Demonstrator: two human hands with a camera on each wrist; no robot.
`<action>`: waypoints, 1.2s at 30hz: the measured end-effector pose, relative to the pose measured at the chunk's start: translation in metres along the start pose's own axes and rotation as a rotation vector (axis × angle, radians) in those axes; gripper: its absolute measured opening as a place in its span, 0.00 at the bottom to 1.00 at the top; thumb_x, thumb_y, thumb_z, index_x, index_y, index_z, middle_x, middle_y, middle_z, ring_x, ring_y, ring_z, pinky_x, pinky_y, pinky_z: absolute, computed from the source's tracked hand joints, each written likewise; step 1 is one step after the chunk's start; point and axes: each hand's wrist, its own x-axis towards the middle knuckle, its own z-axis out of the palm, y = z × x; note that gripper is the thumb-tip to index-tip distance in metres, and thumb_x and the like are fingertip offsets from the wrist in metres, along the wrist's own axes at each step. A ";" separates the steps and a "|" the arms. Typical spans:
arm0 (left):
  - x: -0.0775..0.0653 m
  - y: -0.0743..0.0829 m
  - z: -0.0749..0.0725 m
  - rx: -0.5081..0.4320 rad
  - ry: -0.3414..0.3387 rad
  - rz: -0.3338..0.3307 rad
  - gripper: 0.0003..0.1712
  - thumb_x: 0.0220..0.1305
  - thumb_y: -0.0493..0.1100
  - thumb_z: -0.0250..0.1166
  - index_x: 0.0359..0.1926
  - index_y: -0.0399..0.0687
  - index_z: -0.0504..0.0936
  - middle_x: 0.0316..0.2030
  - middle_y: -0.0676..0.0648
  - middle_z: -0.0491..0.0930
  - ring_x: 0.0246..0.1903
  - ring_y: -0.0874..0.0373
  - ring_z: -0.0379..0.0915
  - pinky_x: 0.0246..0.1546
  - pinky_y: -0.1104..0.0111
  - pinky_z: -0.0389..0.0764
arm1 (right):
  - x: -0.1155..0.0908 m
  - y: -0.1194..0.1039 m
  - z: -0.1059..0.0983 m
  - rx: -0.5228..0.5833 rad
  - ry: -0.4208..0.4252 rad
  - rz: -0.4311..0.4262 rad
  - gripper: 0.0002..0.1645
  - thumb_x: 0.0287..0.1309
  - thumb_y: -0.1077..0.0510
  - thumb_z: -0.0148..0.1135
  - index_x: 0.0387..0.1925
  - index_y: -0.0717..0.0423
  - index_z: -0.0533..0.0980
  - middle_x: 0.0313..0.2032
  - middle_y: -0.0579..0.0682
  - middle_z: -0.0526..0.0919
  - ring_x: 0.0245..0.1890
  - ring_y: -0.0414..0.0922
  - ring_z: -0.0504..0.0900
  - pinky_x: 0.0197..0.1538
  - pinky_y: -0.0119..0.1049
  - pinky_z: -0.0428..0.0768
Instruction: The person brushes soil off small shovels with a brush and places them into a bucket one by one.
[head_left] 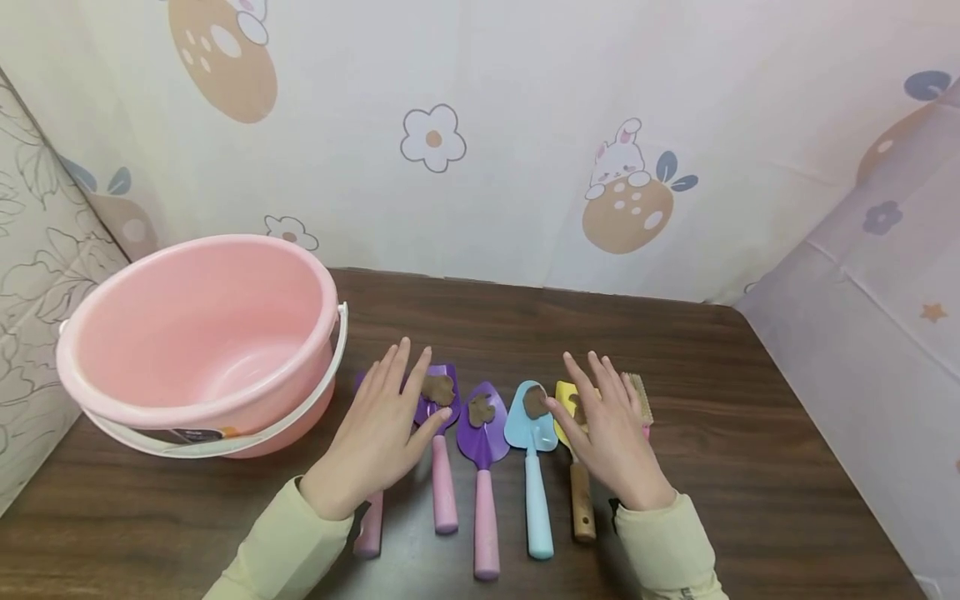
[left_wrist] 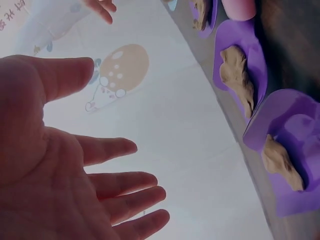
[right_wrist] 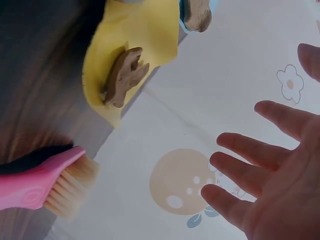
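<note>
While nothing is held, left grip (head_left: pixel 378 433): released, fingers straight, above the left end of the row.
Right grip (head_left: pixel 611 437): likewise released, fingers straight, above the right end.
Where the scoops are: on the tabletop (head_left: pixel 750 467), below and between my hands; long axes run roughly away from me, handles my side, blades far side.
Nearer left: far-left scoop (head_left: pixel 370 529) and square purple scoop (head_left: pixel 444 479).
Midway: pointed purple scoop (head_left: pixel 483 454).
Nearer right: blue scoop (head_left: pixel 532 454), yellow scoop (head_left: pixel 582 500), pink brush (right_wrist: pixel 30 187).
Brown clumps (head_left: pixel 481 410): sitting on the blades, one each.
Pink bucket (head_left: pixel 195 308): left of the scoops, just beyond my left hand, handle hanging down on the near side.
Hidden: head view loses the far-left blade under my left hand, most of the brush under my right.
Cut off: yellow scoop's handle, right wrist view.
Hard to tell: hand height; wrist views show fingers apart from the tools.
</note>
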 end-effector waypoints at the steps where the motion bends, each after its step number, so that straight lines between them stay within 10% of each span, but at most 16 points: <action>1: -0.002 0.000 0.000 0.001 0.003 0.005 0.42 0.66 0.56 0.58 0.71 0.37 0.57 0.71 0.30 0.50 0.71 0.36 0.47 0.69 0.47 0.52 | -0.001 0.001 0.000 0.000 0.000 0.001 0.38 0.63 0.45 0.59 0.70 0.55 0.61 0.68 0.68 0.59 0.71 0.64 0.52 0.69 0.62 0.47; 23: -0.051 -0.016 -0.010 0.007 0.104 0.009 0.34 0.61 0.51 0.65 0.63 0.39 0.70 0.65 0.39 0.66 0.64 0.42 0.64 0.62 0.50 0.66 | -0.032 0.021 -0.017 -0.030 0.083 0.051 0.43 0.51 0.59 0.70 0.66 0.68 0.61 0.60 0.73 0.66 0.60 0.69 0.65 0.52 0.70 0.63; 36: -0.066 -0.025 -0.010 -0.009 0.156 -0.045 0.28 0.61 0.48 0.64 0.58 0.36 0.73 0.61 0.38 0.70 0.61 0.43 0.67 0.58 0.50 0.69 | -0.059 0.041 -0.017 -0.099 0.051 0.287 0.43 0.52 0.55 0.69 0.60 0.80 0.62 0.48 0.79 0.72 0.48 0.72 0.71 0.49 0.65 0.70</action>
